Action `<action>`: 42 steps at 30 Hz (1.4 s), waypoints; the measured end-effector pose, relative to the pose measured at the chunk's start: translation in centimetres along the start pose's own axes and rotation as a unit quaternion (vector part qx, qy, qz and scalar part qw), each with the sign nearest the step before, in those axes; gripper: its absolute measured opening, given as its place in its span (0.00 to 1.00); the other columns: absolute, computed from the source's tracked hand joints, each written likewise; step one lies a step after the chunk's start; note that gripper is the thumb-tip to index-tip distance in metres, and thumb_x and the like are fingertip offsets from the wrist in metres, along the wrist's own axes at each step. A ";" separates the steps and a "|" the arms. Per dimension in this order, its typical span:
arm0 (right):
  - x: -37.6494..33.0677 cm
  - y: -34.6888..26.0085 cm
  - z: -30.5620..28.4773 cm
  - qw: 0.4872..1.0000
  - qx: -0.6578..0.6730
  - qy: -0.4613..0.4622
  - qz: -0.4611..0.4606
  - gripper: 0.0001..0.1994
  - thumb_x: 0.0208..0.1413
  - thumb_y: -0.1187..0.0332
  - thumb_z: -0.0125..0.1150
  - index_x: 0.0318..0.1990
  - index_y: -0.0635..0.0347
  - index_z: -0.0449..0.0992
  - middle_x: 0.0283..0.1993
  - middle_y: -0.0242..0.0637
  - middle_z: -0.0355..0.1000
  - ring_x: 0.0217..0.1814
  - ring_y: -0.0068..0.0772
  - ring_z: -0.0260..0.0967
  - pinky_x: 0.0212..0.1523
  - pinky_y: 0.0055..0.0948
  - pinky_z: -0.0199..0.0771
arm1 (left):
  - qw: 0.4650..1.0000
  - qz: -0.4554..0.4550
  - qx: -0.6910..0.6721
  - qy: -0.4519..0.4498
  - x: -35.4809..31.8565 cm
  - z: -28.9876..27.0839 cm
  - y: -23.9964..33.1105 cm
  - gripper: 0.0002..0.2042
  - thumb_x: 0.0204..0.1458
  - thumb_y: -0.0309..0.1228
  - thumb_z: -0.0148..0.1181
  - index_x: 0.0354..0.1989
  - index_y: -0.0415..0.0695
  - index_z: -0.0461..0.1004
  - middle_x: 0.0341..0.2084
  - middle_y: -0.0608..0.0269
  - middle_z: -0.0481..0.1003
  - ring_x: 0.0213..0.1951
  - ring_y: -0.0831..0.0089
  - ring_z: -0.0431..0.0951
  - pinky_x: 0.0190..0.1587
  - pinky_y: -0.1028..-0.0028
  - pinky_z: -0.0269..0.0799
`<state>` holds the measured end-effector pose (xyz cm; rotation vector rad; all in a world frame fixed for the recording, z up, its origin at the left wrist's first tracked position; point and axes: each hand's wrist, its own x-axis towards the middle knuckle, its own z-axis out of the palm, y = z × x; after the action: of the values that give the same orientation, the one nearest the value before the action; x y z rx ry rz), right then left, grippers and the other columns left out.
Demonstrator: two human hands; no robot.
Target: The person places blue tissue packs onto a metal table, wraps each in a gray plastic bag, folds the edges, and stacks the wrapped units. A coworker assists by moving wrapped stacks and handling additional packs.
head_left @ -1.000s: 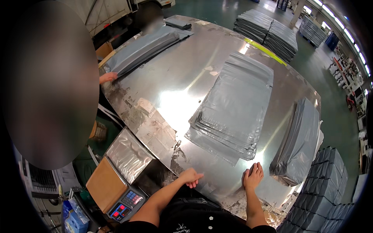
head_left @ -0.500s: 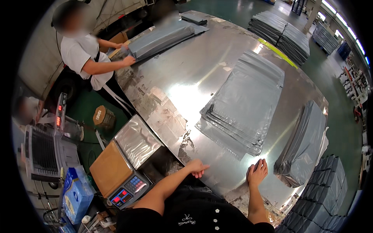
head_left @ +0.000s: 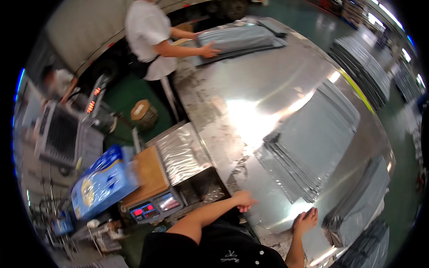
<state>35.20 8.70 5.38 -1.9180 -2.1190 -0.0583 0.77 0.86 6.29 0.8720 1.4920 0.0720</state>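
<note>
A fanned stack of grey plastic bags [head_left: 319, 134] lies flat on the metal-topped table [head_left: 214, 85], ahead of both hands. My left hand [head_left: 243, 200] hovers by the near table edge, left of the stack's near end. Its index finger is stretched out and the other fingers are partly curled, with nothing visible in them. My right hand [head_left: 305, 220] rests at the near edge, close to the stack's near corner, fingers stretched and apart. A small dark patch shows between its thumb and fingers; I cannot make out what it is. Neither hand touches the bags.
A thick grey bag bundle [head_left: 357, 201] lies to my right. At left stand a scale [head_left: 149, 172] with a brown platform and a blue plastic-wrapped pack [head_left: 103, 181]. Across the table a co-worker in a white shirt [head_left: 149, 33] handles a grey bundle [head_left: 237, 38].
The whole view has swung left, so the table and stack sit further right and lower. Both my hands keep nearly the same places at the table edge.
</note>
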 end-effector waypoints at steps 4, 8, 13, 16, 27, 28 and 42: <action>-0.6 0.3 0.8 0.999 -0.031 0.026 -0.016 0.25 0.58 0.58 0.47 0.61 0.60 0.65 0.65 0.44 0.60 0.65 0.48 0.56 0.62 0.46 0.54 | 0.982 0.149 -0.076 0.085 -0.1 1.7 -3.0 0.25 0.55 0.52 0.53 0.21 0.41 0.77 0.16 0.62 0.77 0.17 0.73 0.77 0.22 0.72 0.72; -1.0 1.7 2.2 0.998 -0.048 0.037 -0.029 0.26 0.59 0.56 0.46 0.62 0.59 0.64 0.66 0.42 0.59 0.66 0.46 0.56 0.61 0.46 0.56 | 0.910 0.321 -0.056 0.257 -8.5 -2.2 -2.6 0.14 0.53 0.41 0.60 0.31 0.41 0.78 0.22 0.59 0.78 0.24 0.73 0.76 0.30 0.73 0.71; -0.8 1.1 2.9 0.997 -0.078 0.007 -0.003 0.24 0.61 0.56 0.46 0.62 0.57 0.63 0.67 0.38 0.58 0.66 0.44 0.56 0.60 0.45 0.57 | 0.789 0.268 -0.093 0.545 -23.8 -10.9 -6.9 0.08 0.51 0.34 0.62 0.35 0.43 0.79 0.27 0.63 0.79 0.30 0.76 0.76 0.35 0.75 0.72; -0.6 1.1 3.1 0.995 -0.094 -0.006 0.025 0.24 0.60 0.56 0.47 0.62 0.57 0.63 0.66 0.38 0.59 0.65 0.45 0.57 0.58 0.45 0.60 | 0.633 0.114 -0.141 0.753 -29.7 -15.9 -16.3 0.05 0.52 0.28 0.59 0.36 0.45 0.79 0.27 0.60 0.77 0.28 0.71 0.76 0.33 0.72 0.72; 1.1 2.9 2.8 0.996 -0.037 -0.041 -0.075 0.28 0.54 0.59 0.51 0.60 0.63 0.62 0.64 0.50 0.58 0.61 0.57 0.57 0.57 0.50 0.60 | 0.304 -0.510 -0.215 0.776 -45.9 -8.7 -47.8 0.31 0.58 0.55 0.40 0.48 0.35 0.71 0.45 0.43 0.74 0.47 0.49 0.74 0.48 0.53 0.69; 1.0 3.2 2.6 0.995 -0.042 -0.036 -0.080 0.27 0.53 0.60 0.51 0.60 0.64 0.62 0.64 0.51 0.58 0.61 0.57 0.57 0.57 0.50 0.61 | 0.378 -0.523 -0.181 0.742 -45.9 -7.8 -49.7 0.32 0.59 0.57 0.35 0.47 0.35 0.72 0.39 0.45 0.76 0.40 0.53 0.76 0.41 0.56 0.72; 7.3 -6.7 1.3 0.978 0.123 0.107 -0.127 0.18 0.43 0.69 0.61 0.44 0.61 0.72 0.45 0.49 0.68 0.51 0.54 0.62 0.50 0.48 0.61 | 0.290 0.228 -0.650 0.664 -40.1 -9.2 -47.1 0.24 0.58 0.47 0.52 0.53 0.40 0.71 0.45 0.59 0.73 0.41 0.68 0.75 0.51 0.68 0.69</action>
<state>27.78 15.31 6.91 -1.4301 -2.1005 -0.0476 -34.55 -49.86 15.49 -0.5741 1.6182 2.6455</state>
